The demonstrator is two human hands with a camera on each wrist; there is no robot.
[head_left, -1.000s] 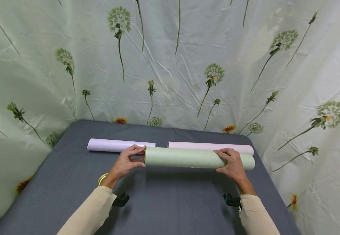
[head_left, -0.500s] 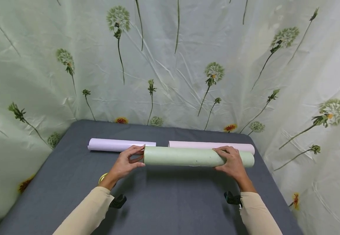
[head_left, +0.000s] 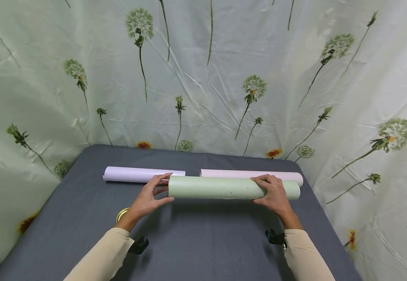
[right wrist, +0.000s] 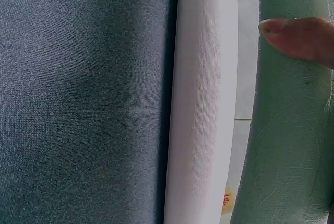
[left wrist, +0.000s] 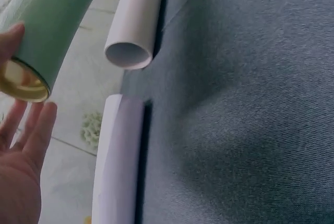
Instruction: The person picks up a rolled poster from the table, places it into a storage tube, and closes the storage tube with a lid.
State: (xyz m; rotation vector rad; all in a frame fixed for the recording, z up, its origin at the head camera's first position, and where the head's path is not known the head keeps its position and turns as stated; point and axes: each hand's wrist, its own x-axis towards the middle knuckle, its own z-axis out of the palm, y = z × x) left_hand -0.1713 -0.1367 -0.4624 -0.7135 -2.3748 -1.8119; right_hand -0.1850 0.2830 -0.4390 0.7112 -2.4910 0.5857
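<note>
A pale green tube (head_left: pixel 217 187), like a wrapped roll, is held level above the grey table. My right hand (head_left: pixel 273 195) grips it near its right end, thumb below and fingers over the top. At the tube's left end my left hand (head_left: pixel 150 197) is spread, fingers mostly straight, thumb by the lower edge. In the left wrist view the left thumb (left wrist: pixel 11 41) touches the green tube and the other fingertips lie close to its gold-lined open rim (left wrist: pixel 26 85). The right wrist view shows the right thumb (right wrist: pixel 297 36) pressing on the green surface.
Behind the green tube, a lilac roll (head_left: pixel 136 174) lies at the left and a pink tube (head_left: pixel 245 173) at the right on the grey tabletop (head_left: pixel 203 242). A gold ring-shaped thing (head_left: pixel 121 214) shows beside the left wrist. A dandelion-patterned curtain (head_left: pixel 203 78) hangs behind.
The green tube and right hand have shifted slightly left. My left thumb and fingers have spread a little wider around the tube's end. The lilac roll and pink tube stay in place.
</note>
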